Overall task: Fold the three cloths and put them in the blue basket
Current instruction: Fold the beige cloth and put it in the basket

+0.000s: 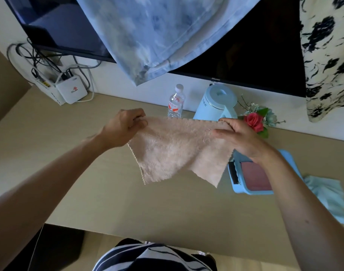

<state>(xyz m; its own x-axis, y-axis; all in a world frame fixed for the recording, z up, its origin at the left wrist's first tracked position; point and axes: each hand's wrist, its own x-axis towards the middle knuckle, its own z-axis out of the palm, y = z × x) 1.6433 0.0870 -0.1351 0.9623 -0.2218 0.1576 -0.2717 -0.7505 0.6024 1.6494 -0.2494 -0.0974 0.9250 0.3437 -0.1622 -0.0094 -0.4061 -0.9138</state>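
Note:
A fluffy peach cloth (173, 149) hangs spread in the air above the middle of the table. My left hand (124, 127) pinches its upper left corner. My right hand (239, 137) grips its upper right edge. The cloth's lower corners dangle free. The blue basket (243, 189) sits on the table at the right, partly hidden by my right wrist, with a dark pink cloth (255, 178) lying flat inside it. A pale mint cloth (329, 196) lies crumpled on the table just right of the basket.
Along the wall stand a water bottle (176, 102), a light blue kettle (218, 103) and a red flower bunch (255, 120). A white router (71, 90) with cables sits at the back left. Garments hang over the dark TV screen (255, 45). The beige table (108, 202) ends near my body.

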